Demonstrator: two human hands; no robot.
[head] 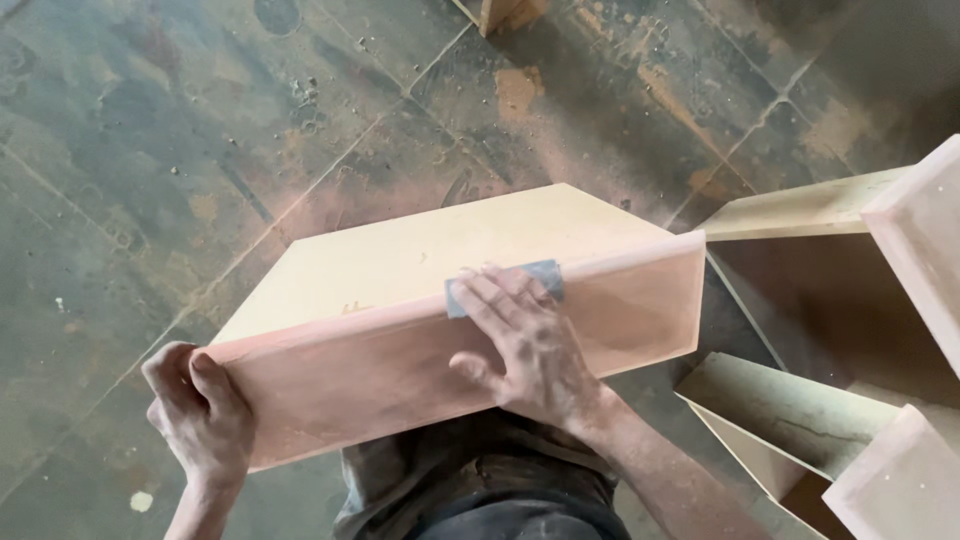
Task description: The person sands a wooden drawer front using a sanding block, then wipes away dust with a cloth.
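A pale wooden box-like piece [420, 255] with a pinkish front face rests against my lap, tilted toward me. My left hand [200, 415] grips its lower left corner, thumb on the front face. My right hand [520, 345] lies flat on the front face near the top edge, fingers pressing a small grey sheet of sandpaper [545, 275] onto that edge.
Dusty stone-tile floor [200, 150] with patches of sawdust spreads ahead. Similar wooden box pieces [830, 290] stand at the right, one more [800, 420] at lower right. A wooden piece [505, 12] shows at the top edge.
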